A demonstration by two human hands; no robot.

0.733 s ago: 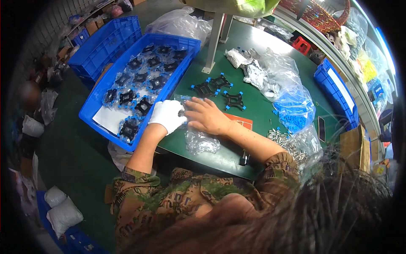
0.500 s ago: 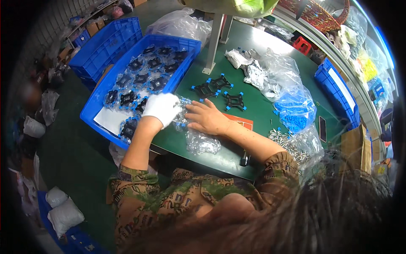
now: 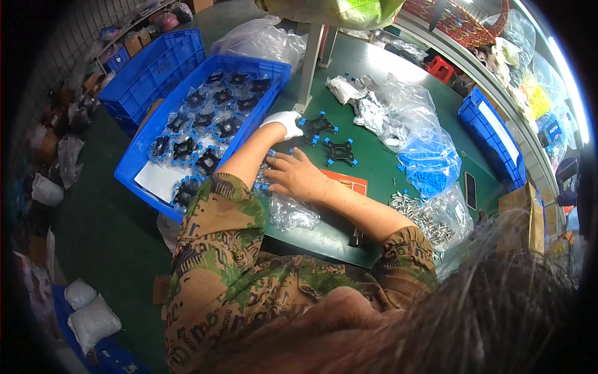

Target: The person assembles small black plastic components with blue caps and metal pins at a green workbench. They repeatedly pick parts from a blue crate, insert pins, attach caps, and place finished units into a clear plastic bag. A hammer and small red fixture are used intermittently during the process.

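My left hand (image 3: 286, 123), in a white glove, reaches across to the far part of the green table. Its fingers close over a black X-shaped bracket, mostly hidden beneath the hand. Beside it lie two more black brackets with blue corner caps, a farther bracket (image 3: 319, 124) and a nearer bracket (image 3: 339, 151). My bare right hand (image 3: 298, 175) rests with fingers spread over a clear plastic bag holding something with blue caps, partly hidden by the hand. Crumpled clear bags (image 3: 293, 213) lie just below that hand.
A blue crate (image 3: 128, 163) at left holds several bagged brackets. To the right are a bag of blue caps (image 3: 430, 163), a pile of metal screws (image 3: 423, 218), a phone (image 3: 470, 191) and an orange-red printed sheet (image 3: 349, 181). A metal post (image 3: 308, 71) rises from the table.
My left hand has moved from the bagged piece, up and right to the leftmost loose bracket. My right hand stays at the bag, its fingers slightly more spread.
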